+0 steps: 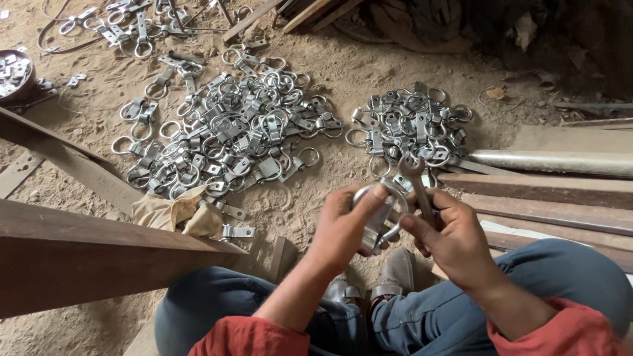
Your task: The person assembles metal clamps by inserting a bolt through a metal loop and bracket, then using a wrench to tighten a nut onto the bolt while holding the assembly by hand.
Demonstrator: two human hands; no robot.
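Two hands meet above your knees. Your left hand (343, 221) closes on a metal ring clamp (381, 221), thumb on its loop. Your right hand (448, 234) grips a small spanner (417, 184). It looks stiff, light and probably slippery; its flat strap seems best to hold.

We sit cross-legged on sandy floor (343, 72). Our left hand (343, 227) grips metal ring clamp (379, 217), thumb on top. Our right hand (452, 234) holds small spanner (417, 184) against clamp. Big pile of clamps (231, 132) ahead left, smaller pile (409, 125) ahead right. Cloth (175, 211) beside big pile. Steel pipe (560, 161) at right.
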